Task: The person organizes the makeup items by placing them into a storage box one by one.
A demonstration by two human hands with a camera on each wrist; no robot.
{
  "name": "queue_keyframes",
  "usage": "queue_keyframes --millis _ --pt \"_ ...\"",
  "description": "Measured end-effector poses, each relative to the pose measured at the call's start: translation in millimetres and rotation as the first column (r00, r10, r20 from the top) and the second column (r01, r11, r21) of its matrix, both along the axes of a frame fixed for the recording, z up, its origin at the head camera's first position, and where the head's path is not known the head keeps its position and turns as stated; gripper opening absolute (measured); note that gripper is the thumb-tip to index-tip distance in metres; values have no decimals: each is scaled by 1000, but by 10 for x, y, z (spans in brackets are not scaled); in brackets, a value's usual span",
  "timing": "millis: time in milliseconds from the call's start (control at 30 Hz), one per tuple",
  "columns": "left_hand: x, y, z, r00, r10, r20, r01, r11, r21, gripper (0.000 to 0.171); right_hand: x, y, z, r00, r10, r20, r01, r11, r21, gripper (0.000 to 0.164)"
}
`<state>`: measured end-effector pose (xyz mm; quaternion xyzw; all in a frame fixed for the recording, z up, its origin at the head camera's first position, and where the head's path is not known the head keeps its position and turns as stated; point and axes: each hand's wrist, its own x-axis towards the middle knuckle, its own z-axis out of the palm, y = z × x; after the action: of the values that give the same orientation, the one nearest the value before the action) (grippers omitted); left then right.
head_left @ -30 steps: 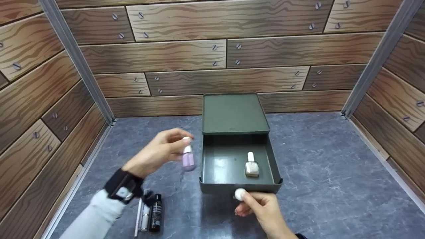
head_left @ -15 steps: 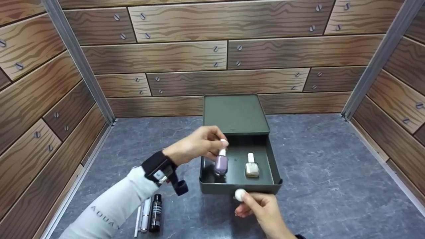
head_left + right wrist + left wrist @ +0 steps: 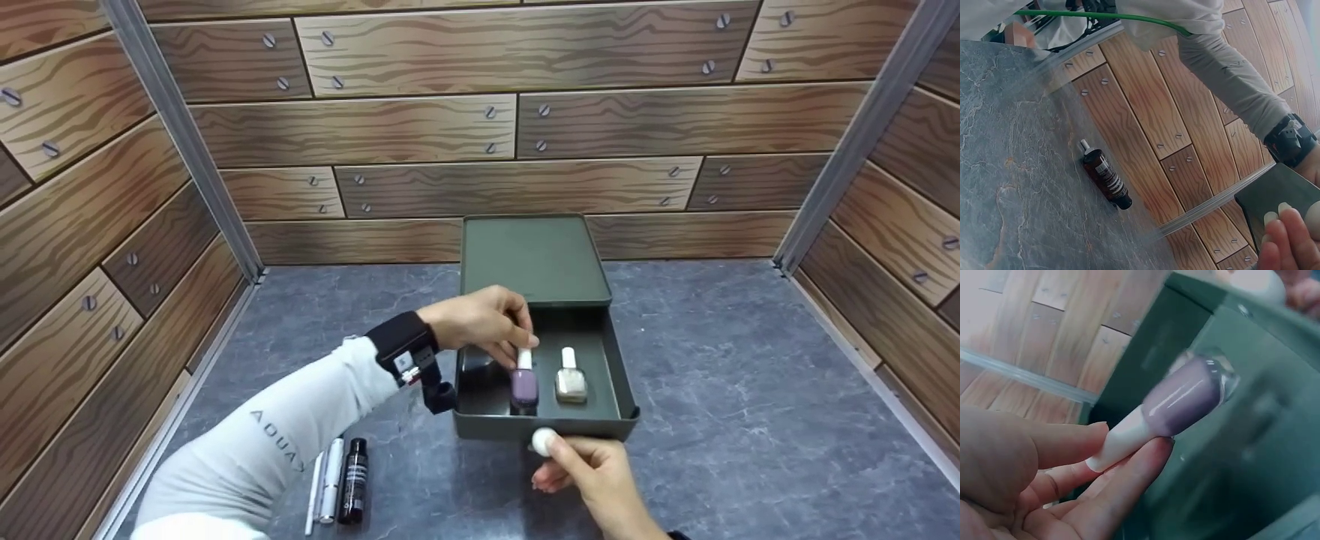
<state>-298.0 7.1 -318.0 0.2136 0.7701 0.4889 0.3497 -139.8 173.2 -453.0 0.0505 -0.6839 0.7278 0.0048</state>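
My left hand (image 3: 487, 322) pinches the white cap of a purple nail polish bottle (image 3: 525, 386) over the left part of a pulled-out drawer (image 3: 480, 427). In the left wrist view the purple bottle (image 3: 1185, 396) points its base toward the drawer floor; whether it touches the floor I cannot tell. Right of it, a pale, shimmery nail polish bottle (image 3: 571, 384) stands in the drawer. With thumb and fingers my right hand (image 3: 592, 472) grips the round white knob (image 3: 544, 441) on the drawer front. The dark green box top (image 3: 534, 259) lies behind.
Left of the drawer, a black bottle (image 3: 353, 480), a silver-white tube (image 3: 331, 480) and a thin white stick (image 3: 314, 495) lie side by side on the grey marbled table (image 3: 712, 390). Wood-patterned walls (image 3: 420, 127) enclose the back and sides.
My left hand has carried the purple nail polish bottle rightward from beside the box to over the drawer, then lower, near the pale bottle. My right hand has stayed on the knob.
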Motion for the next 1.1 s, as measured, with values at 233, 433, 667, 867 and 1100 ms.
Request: queue_keyframes --millis 233,433,667,867,1100 --pt "13 102 -89 1000 7 1 -7 999 -40 11 9 -5 19 999 -36 38 36 999 1 22" --pt "-3 144 -99 1000 19 3 -18 994 -107 15 20 -9 10 999 -39 36 39 999 -4 21" --pt "22 141 -50 999 5 -50 -15 978 -209 14 30 -28 -18 1000 -7 13 7 1000 -9 23" --pt "48 99 42 995 -21 -93 -4 966 -259 11 23 -23 -24 1000 -12 29 12 1000 -12 24" --pt "22 -52 208 990 -44 -133 23 988 -154 14 21 -28 6 999 -17 44 19 999 -28 23"
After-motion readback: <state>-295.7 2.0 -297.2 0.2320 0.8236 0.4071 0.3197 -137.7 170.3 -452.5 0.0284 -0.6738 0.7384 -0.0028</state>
